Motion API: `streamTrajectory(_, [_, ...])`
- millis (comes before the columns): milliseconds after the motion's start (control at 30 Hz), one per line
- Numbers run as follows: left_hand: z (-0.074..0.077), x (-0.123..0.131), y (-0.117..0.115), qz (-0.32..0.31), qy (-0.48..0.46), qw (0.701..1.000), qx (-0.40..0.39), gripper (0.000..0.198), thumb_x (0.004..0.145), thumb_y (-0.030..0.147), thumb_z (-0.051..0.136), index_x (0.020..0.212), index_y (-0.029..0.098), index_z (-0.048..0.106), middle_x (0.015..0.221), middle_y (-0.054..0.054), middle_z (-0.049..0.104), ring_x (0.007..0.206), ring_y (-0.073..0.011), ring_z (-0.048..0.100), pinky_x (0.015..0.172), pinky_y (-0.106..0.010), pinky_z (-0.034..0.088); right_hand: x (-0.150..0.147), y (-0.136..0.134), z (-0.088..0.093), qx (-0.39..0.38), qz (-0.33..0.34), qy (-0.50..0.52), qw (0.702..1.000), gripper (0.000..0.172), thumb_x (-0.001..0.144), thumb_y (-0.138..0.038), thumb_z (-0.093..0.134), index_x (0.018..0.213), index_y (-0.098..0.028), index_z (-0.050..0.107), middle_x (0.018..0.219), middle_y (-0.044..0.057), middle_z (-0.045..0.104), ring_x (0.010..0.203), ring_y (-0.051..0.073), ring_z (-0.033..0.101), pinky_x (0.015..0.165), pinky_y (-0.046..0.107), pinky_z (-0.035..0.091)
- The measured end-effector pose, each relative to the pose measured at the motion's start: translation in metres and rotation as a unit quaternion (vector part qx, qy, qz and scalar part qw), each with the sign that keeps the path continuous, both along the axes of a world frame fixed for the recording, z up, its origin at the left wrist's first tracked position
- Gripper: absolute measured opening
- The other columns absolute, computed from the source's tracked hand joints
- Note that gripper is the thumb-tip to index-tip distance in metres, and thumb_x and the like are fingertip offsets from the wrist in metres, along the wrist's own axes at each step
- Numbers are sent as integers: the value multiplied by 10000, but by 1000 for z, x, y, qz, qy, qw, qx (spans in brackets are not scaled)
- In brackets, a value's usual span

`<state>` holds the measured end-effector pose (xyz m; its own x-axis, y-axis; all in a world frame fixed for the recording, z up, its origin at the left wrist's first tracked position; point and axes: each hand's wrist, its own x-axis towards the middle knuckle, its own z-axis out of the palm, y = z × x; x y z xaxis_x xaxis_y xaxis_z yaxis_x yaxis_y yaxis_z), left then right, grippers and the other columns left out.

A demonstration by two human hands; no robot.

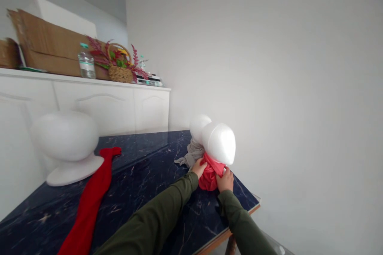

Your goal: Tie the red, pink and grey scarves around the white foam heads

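A white mannequin head (220, 143) stands near the table's right corner, with a coral-red scarf (208, 178) bunched around its neck. My left hand (198, 167) grips the scarf on the left side of the neck, thumb over the cloth. On the other side, my right hand (225, 179) has its fingers closed on the scarf's edge. Behind this head is a second white mannequin head (200, 126), partly hidden, with a grey scarf (193, 153) about its base.
A third white mannequin head (67, 137) stands at the left of the dark marbled table (137, 183). Beside it a long red scarf (92, 203) lies stretched out. A white cabinet (110, 105) behind holds cardboard (54, 44), a water bottle (86, 63) and a flower basket (120, 74).
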<state>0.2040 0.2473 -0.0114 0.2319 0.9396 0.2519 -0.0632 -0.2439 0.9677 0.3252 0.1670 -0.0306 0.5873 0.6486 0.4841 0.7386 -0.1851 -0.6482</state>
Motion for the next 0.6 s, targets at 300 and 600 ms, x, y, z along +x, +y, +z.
streamTrajectory(300, [1, -1, 12, 32, 83, 996, 21, 381, 742, 243, 558, 1097, 107, 521, 1199, -156, 537, 1159, -237, 465, 1015, -343, 290, -4, 17, -7, 24, 24, 28, 999, 723, 602, -496, 601, 1171, -91, 415, 1001, 209, 504, 975, 366, 504, 832, 484, 365])
streamTrajectory(600, [9, -163, -91, 32, 241, 968, 65, 487, 690, 332, 591, 1138, 153, 526, 1211, -125, 526, 1099, -246, 502, 984, -347, 337, -4, -9, -16, 26, 63, 52, 996, 819, 533, -610, 618, 1113, -45, 495, 1074, 229, 526, 1073, 363, 460, 906, 470, 341])
